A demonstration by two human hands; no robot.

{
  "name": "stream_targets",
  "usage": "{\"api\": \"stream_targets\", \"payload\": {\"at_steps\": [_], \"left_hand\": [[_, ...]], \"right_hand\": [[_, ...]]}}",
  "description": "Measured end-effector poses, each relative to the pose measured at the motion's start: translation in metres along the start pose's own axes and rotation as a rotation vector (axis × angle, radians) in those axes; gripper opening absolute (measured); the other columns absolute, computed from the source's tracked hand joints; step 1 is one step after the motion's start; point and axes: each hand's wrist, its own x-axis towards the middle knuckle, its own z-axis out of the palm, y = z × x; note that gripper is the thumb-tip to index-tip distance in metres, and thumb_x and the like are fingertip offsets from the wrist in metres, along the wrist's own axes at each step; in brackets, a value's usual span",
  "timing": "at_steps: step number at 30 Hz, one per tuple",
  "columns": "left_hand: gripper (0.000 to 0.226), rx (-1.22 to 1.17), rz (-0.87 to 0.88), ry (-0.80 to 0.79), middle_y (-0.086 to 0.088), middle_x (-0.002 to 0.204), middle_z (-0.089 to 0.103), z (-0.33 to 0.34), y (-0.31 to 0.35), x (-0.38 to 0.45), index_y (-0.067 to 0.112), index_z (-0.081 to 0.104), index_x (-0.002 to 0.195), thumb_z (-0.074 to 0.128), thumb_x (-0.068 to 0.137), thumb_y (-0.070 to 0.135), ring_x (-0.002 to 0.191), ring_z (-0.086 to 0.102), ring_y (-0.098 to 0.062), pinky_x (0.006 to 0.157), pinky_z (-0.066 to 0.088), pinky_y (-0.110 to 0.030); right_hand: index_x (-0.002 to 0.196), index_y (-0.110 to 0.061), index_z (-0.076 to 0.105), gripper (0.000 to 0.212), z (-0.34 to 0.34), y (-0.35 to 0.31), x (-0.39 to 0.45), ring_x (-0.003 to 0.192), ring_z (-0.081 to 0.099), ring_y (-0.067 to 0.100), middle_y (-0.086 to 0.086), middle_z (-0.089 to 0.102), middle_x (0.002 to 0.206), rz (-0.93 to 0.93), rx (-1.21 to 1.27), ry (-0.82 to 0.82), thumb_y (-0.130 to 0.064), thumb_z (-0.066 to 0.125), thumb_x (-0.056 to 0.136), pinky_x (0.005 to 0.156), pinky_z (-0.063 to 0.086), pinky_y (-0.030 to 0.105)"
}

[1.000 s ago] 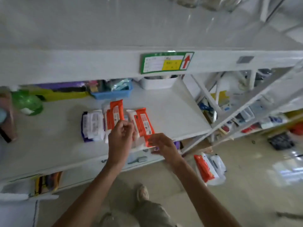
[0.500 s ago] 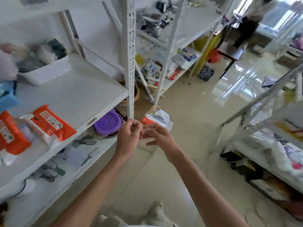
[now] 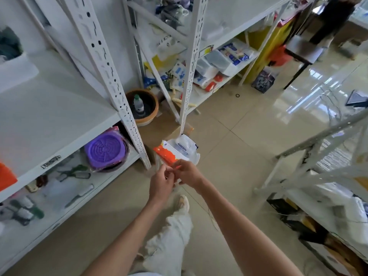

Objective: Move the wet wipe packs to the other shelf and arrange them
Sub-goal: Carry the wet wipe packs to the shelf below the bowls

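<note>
A bundle of wet wipe packs [image 3: 179, 149], orange and white in clear wrap, lies on the floor by the foot of the white rack post. My left hand [image 3: 161, 183] and my right hand [image 3: 188, 173] meet just in front of it, fingertips pinched together, and I see nothing held in them. Whether they touch the bundle is unclear. One orange pack [image 3: 6, 176] shows at the far left edge on the white shelf [image 3: 49, 116].
A purple round lid [image 3: 105, 150] and scissors lie on the lower shelf. A brown pot [image 3: 142, 105] with a bottle stands behind the rack post [image 3: 111, 80]. More racks stand ahead and at right [image 3: 318, 176]. My shoe [image 3: 183, 203] is on the tiled floor.
My view has swung right from the shelf with the orange packs to the floor bundle. Both hands have left the shelf and come together in front of me.
</note>
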Motion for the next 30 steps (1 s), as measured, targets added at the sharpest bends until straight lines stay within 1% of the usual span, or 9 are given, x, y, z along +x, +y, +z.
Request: {"api": "stream_targets", "payload": {"at_steps": [5,9,13,16,19,21,23,26,30], "left_hand": [[0.012,-0.233,-0.357,0.202,-0.002,0.057,0.066,0.040,-0.045,0.089,0.018,0.062,0.075,0.061,0.087,0.015,0.049,0.056,-0.020,0.054,0.046,-0.029],[0.018,-0.306,-0.601,0.279,0.003,0.044,0.061,0.066,-0.073,0.126,0.011,0.060,0.075,0.060,0.093,0.012,0.035,0.051,-0.011,0.048,0.042,-0.024],[0.011,-0.303,-0.688,0.209,-0.007,0.061,0.065,0.095,-0.086,0.164,0.010,0.058,0.085,0.060,0.096,0.013,0.036,0.049,-0.012,0.037,0.037,-0.017],[0.027,-0.324,-0.719,0.255,-0.010,0.067,0.068,0.113,-0.103,0.201,0.011,0.058,0.085,0.071,0.085,0.035,0.051,0.057,-0.022,0.048,0.045,-0.023],[0.057,-0.279,-0.766,0.305,-0.005,0.057,0.063,0.131,-0.138,0.242,0.004,0.062,0.080,0.072,0.065,0.058,0.049,0.055,-0.022,0.050,0.044,-0.025],[0.047,-0.341,-0.779,0.385,0.002,0.056,0.067,0.143,-0.144,0.268,0.007,0.066,0.074,0.076,0.061,0.051,0.050,0.063,-0.021,0.047,0.047,-0.023],[0.046,-0.314,-0.764,0.459,-0.001,0.073,0.076,0.152,-0.147,0.297,0.012,0.069,0.080,0.081,0.059,0.051,0.066,0.075,-0.022,0.060,0.059,-0.030],[0.072,-0.210,-0.824,0.533,-0.004,0.096,0.071,0.170,-0.171,0.319,0.020,0.058,0.097,0.078,0.046,0.066,0.081,0.073,-0.026,0.074,0.063,-0.042],[0.094,-0.166,-0.923,0.554,-0.005,0.106,0.068,0.184,-0.194,0.332,0.018,0.057,0.106,0.071,0.035,0.079,0.085,0.072,-0.027,0.077,0.063,-0.047]], "right_hand": [[0.092,-0.018,0.062,0.023,-0.064,0.045,0.078,0.054,0.062,0.011,-0.001,0.068,0.068,0.286,0.027,-0.111,0.002,0.050,0.094,0.050,0.047,0.019],[0.098,-0.016,0.064,0.019,-0.114,0.080,0.112,0.059,0.066,0.013,0.004,0.071,0.077,0.446,0.049,-0.059,-0.006,0.049,0.097,0.056,0.050,0.022],[0.089,-0.013,0.062,0.018,-0.162,0.107,0.167,0.045,0.062,0.011,0.003,0.067,0.064,0.576,-0.020,-0.060,-0.004,0.049,0.098,0.048,0.045,0.018],[0.079,-0.011,0.053,0.019,-0.181,0.116,0.226,0.034,0.054,0.016,0.004,0.058,0.049,0.630,-0.086,-0.067,-0.002,0.048,0.094,0.040,0.036,0.015],[0.093,-0.006,0.052,0.011,-0.184,0.128,0.299,0.045,0.047,0.019,0.011,0.052,0.059,0.508,-0.257,-0.050,-0.001,0.058,0.085,0.046,0.035,0.020],[0.103,-0.010,0.054,0.026,-0.181,0.143,0.353,0.052,0.051,0.022,0.008,0.058,0.064,0.390,-0.380,-0.003,-0.006,0.065,0.080,0.051,0.046,0.031],[0.106,-0.019,0.054,0.037,-0.171,0.141,0.399,0.072,0.061,0.027,0.009,0.066,0.081,0.285,-0.465,0.026,-0.018,0.068,0.073,0.072,0.055,0.042],[0.128,-0.012,0.046,0.059,-0.150,0.129,0.439,0.113,0.056,0.031,0.013,0.059,0.117,0.179,-0.695,-0.043,-0.030,0.073,0.079,0.087,0.044,0.037],[0.130,-0.011,0.043,0.078,-0.137,0.139,0.474,0.121,0.054,0.035,0.014,0.056,0.125,0.160,-0.792,-0.076,-0.048,0.080,0.073,0.094,0.050,0.048]]}}
